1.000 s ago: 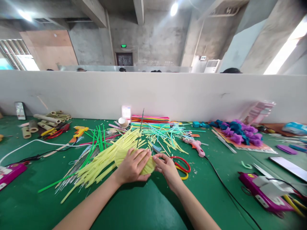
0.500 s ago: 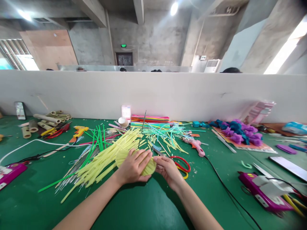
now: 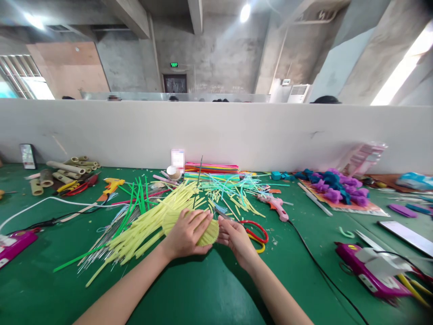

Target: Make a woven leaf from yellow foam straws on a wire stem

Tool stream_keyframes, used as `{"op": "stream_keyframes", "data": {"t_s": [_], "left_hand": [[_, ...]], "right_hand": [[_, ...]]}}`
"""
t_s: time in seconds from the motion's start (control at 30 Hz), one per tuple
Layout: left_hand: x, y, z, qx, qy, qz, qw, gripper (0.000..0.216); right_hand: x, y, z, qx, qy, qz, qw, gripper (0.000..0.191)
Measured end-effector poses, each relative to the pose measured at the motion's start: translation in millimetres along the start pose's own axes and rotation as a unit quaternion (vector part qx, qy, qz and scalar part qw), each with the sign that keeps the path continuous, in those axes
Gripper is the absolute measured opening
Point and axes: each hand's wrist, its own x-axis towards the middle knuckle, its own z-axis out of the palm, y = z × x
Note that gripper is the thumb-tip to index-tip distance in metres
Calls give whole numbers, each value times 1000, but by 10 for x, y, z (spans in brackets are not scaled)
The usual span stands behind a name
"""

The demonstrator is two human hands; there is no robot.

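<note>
A round, ribbed yellow disc (image 3: 171, 220), which looks made of pipe cleaners, is held low over the table. My left hand (image 3: 188, 234) lies across its top, with the fingers over the face and the thumb under the near edge. At the disc's right edge my right hand (image 3: 236, 239) pinches with thumb and forefinger; its other fingers are curled. A thin dark green stem (image 3: 199, 176) rises behind the disc; whether it is joined to it is hidden. Scissors with red and yellow handles (image 3: 264, 232) lie just beyond my right hand, partly covered.
Yellow pipe cleaners (image 3: 145, 234) lie heaped at left, with cut pieces (image 3: 240, 201) farther back. A pink glue gun (image 3: 279, 210) trails its cord rightward. Magenta power strips (image 3: 365, 275) sit at both sides. Bamboo tubes (image 3: 69, 169) and a yellow glue gun (image 3: 113, 185) lie left; a white partition (image 3: 216, 131) stands behind.
The disc and the stem have shifted slightly left and tilted a little. Both hands keep nearly the same place, my right fingers still at the disc's right edge.
</note>
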Motion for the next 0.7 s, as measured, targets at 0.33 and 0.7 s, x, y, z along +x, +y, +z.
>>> {"op": "stream_keyframes", "data": {"t_s": [0.33,0.7], "left_hand": [[-20,36,46,8,-7,14,1000,69],[-10,44,31,17,-8,18,1000,64]], "right_hand": [[12,3,-38,9,-18,13,1000,40],[2,10,-42,35,-30,114,992,19]]}}
